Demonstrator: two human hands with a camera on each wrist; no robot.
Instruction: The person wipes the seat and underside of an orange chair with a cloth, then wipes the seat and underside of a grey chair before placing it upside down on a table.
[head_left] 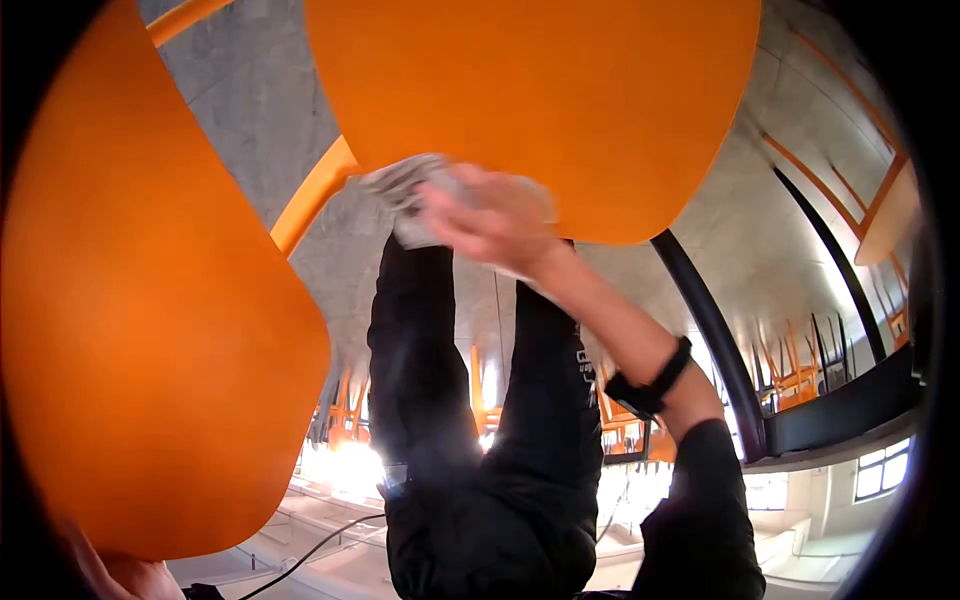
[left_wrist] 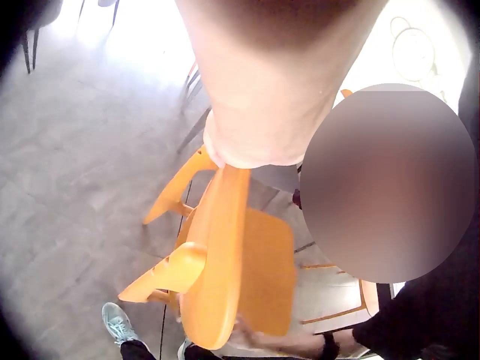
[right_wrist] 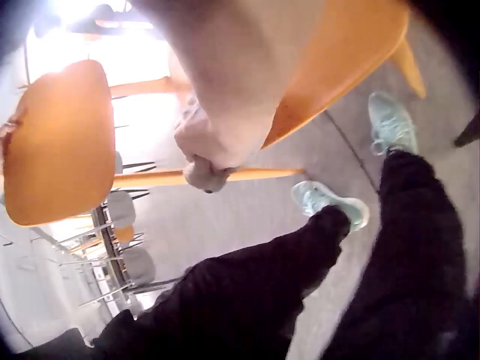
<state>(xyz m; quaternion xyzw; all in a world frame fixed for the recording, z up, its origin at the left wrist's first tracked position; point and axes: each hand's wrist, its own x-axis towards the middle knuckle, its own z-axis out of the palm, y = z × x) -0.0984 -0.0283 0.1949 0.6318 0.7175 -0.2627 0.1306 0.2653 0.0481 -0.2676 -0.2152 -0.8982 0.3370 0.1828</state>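
An orange chair is before me, its backrest [head_left: 150,330] at the left and its seat [head_left: 540,90] at the top of the head view. My right hand [head_left: 495,215] holds a crumpled greyish-white cloth [head_left: 405,190] by the seat's near edge, blurred by motion. In the right wrist view, the cloth [right_wrist: 193,124] bunches under that hand at the chair's orange side bar [right_wrist: 259,174]. At the lower left, my left hand [head_left: 130,577] grips the edge of the backrest. The left wrist view shows this hand [left_wrist: 213,142] on the backrest edge, its fingers mostly hidden behind the wrist.
A black leg [head_left: 705,340] slants down right of the seat. Further orange chairs [head_left: 795,370] stand behind on the grey floor [head_left: 245,80]. My light-green shoes [right_wrist: 330,204] are close beside the chair. Grey chairs [right_wrist: 139,266] line up at the left of the right wrist view.
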